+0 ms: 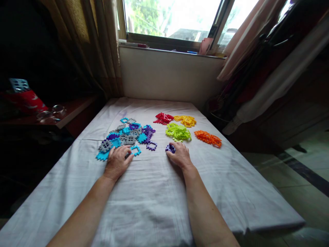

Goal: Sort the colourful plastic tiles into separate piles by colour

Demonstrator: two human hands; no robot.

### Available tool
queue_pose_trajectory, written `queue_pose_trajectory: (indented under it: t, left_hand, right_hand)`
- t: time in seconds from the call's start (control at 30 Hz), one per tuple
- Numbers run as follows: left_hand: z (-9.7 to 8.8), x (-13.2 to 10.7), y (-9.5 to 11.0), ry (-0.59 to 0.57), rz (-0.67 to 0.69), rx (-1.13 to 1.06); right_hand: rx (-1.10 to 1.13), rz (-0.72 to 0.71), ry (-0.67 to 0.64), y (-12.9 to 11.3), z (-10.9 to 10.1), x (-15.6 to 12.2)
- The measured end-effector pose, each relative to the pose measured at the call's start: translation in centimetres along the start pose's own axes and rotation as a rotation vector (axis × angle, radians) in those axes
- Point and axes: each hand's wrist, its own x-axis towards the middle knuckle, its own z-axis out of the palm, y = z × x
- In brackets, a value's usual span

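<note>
My right hand is closed on purple interlocking plastic tiles, low over the cloth in front of the lime green pile. My left hand lies at the near edge of a mixed pile of blue, grey and purple tiles, its fingers curled. Something dark shows between its thumb and forefinger, too small to make out. Close to those fingertips is a blue square frame tile. A purple frame tile lies between the two hands.
Sorted piles of red, yellow and orange tiles lie at the back and right of the cloth-covered table. A side table at left holds glasses and a red container. Clothes hang at right.
</note>
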Motion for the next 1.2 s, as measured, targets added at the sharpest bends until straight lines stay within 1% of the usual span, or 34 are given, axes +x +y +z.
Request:
queue_pose_trajectory:
  t: [0.1,0.2,0.27,0.33,0.43,0.5,0.57,0.67,0.8,0.87,0.97,1.07,1.13,1.2]
  left_hand:
    - [-0.3,0.0,-0.3,-0.008,-0.036,0.008]
    - [-0.3,0.1,-0.7,0.006,-0.069,0.033]
    - [-0.2,0.1,-1.0,0.026,-0.08,0.053]
    - [0.0,0.1,-1.2,0.038,-0.078,0.066]
    - [0.3,0.0,-1.4,0.053,-0.062,0.066]
    - [0.5,0.0,-1.5,0.071,-0.053,0.056]
    - [0.6,0.0,-1.6,0.086,-0.05,0.04]
    - [0.6,0.1,-1.8,0.106,-0.053,0.012]
    - [0.6,0.4,-2.1,0.154,-0.054,-0.012]
    - [0.7,0.4,-2.1,0.177,-0.045,-0.027]
    - [0.8,0.5,-2.3,0.204,-0.032,-0.05]
    - [0.9,0.5,-2.4,0.22,-0.028,-0.066]
    - [1.0,0.5,-2.6,0.233,-0.035,-0.07]
    - [1.0,0.6,-2.7,0.241,-0.048,-0.064]
  right_hand:
    - [0.011,-0.007,-0.026,0.3,-0.3,-0.1]
    - [0.018,-0.027,0.013,-0.2,-0.4,-0.1]
    - [0.023,-0.081,0.056,-1.2,-0.2,0.1]
    - [0.014,-0.161,0.059,-2.6,0.2,0.4]
    - [-0.028,-0.269,-0.018,-4.9,1.2,0.9]
    - [-0.053,-0.286,-0.066,-6.0,1.8,1.0]
    - [-0.055,-0.279,-0.076,-6.3,2.0,0.9]
    - [-0.021,-0.236,-0.014,-5.4,1.3,0.5]
    - [0.016,-0.026,0.109,-2.2,-0.4,-0.3]
    - [0.021,0.054,0.126,-0.8,-0.9,-0.7]
    - [0.016,0.092,0.101,0.3,-1.0,-1.2]
    - [0.004,0.081,0.09,0.0,-1.0,-1.3]
    - [0.003,0.041,0.118,-1.1,-1.0,-0.9]
    - [0.003,-0.043,0.132,-2.7,-1.0,-0.1]
